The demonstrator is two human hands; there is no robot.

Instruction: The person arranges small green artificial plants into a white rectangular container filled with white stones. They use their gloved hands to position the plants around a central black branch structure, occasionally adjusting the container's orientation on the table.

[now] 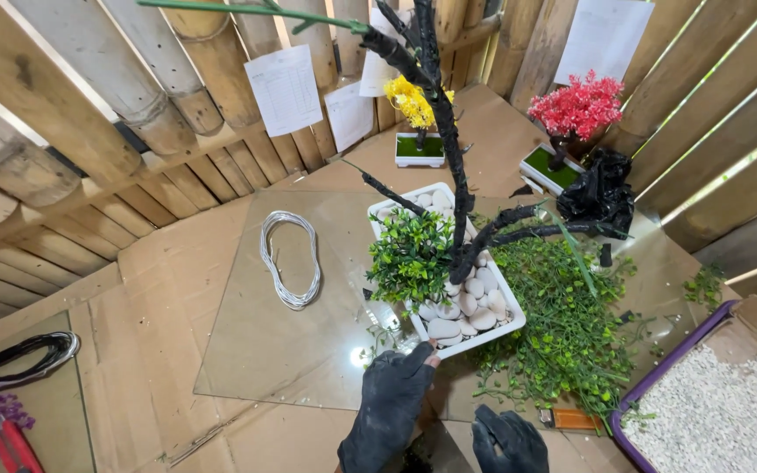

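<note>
Planter (pixel 449 337), white and rectangular, filled with pale pebbles, sits on the glass sheet (pixel 291 350) that covers the cardboard-lined desk (pixel 159 350); a black artificial trunk (pixel 453 166) rises from it, with a tuft of green foliage (pixel 409 254) fixed low on one branch. My left hand (pixel 393 398), in a black glove, grips the planter's near rim with the thumb on top, likely to steady it against the tall trunk. My right hand (pixel 508 438), also gloved, rests low at the desk edge; it appears loosely curled and holds nothing I can make out. Loose green sprigs (pixel 562 324) lie heaped just right of the planter, within reach. A coil of white wire (pixel 291 258) lies apart to the left. A purple tray of white gravel (pixel 716 412) sits at far right. Two finished small trees, yellow (pixel 413 101) and red (pixel 578 105), stand at the back.
</note>
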